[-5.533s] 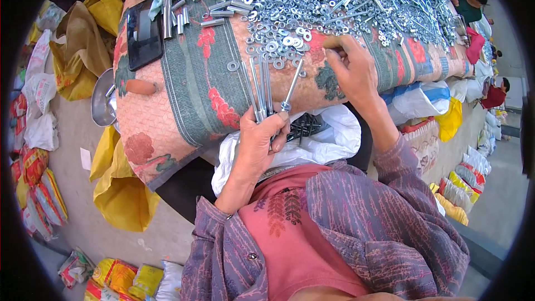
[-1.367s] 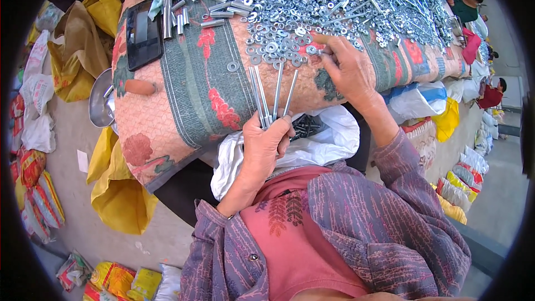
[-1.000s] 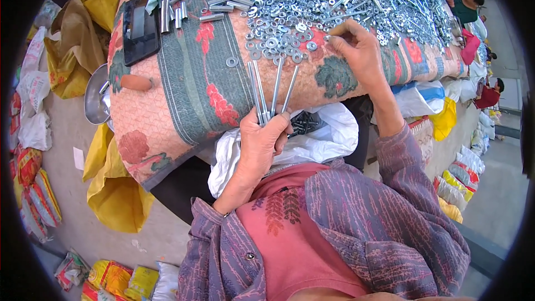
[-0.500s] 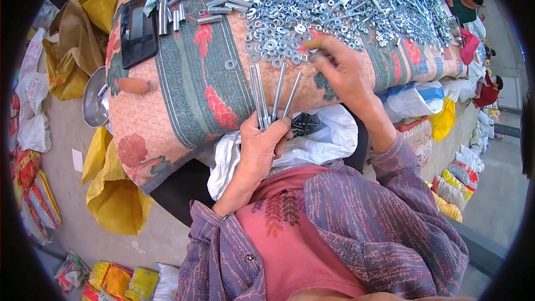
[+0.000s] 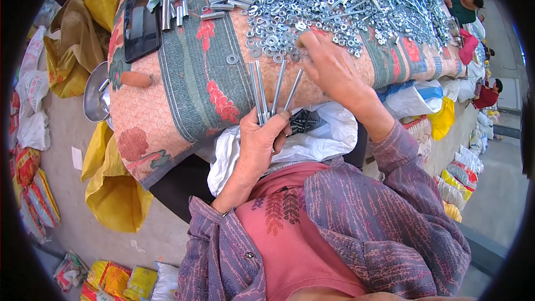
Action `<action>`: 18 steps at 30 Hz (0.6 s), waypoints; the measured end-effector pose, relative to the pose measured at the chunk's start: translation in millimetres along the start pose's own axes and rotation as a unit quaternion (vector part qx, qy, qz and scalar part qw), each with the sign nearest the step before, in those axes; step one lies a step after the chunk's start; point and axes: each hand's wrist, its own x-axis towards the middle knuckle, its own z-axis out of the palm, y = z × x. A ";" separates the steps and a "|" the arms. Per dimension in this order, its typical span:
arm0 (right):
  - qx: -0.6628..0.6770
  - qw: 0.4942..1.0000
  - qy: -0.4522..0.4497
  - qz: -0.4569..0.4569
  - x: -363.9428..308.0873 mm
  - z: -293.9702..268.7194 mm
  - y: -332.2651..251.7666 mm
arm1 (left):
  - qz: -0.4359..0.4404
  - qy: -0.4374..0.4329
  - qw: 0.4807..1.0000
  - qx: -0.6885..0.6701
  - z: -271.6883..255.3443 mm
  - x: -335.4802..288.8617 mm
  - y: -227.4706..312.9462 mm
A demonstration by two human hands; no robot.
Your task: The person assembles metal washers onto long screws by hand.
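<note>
My left hand [image 5: 259, 140] is closed around several slim silvery metal rods [image 5: 278, 87]. They stand up out of the fist and fan apart toward the top. Just past them, my right hand [image 5: 333, 71] reaches down to the near edge of a spread of flat washers [image 5: 271, 40]. Its fingers are bent and drawn together among the washers; whatever is between the fingertips is hidden. One loose washer [image 5: 232, 59] lies off to the left. Under my left hand, an open white sack [image 5: 334, 131] on my lap holds dark metal pieces [image 5: 304, 122].
A patterned cloth [image 5: 192, 97] covers the work surface. Short metal tubes [image 5: 223, 6] and a heap of long rods [image 5: 409, 0] lie at the back. To the left are a black tablet-like device [image 5: 142, 28], a brown handle [image 5: 136, 79] and a metal bowl [image 5: 95, 97]. People sit far right.
My right hand has drawn slightly left and down over the washers, and its fingers have closed in. My left hand keeps its grip on the rods, almost in place.
</note>
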 end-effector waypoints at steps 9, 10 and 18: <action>0.475 0.863 -0.056 0.161 -31.6 -11.3 7.6 | -0.008 -0.013 0.999 0.037 2.9 2.5 -2.3; 0.476 0.863 -0.054 0.162 -33.9 -12.7 5.8 | -0.009 -0.021 0.998 0.054 3.4 2.4 -2.3; 0.578 0.799 0.009 0.167 -49.1 -13.8 -6.4 | -0.018 -0.029 0.998 0.053 3.4 2.3 -2.3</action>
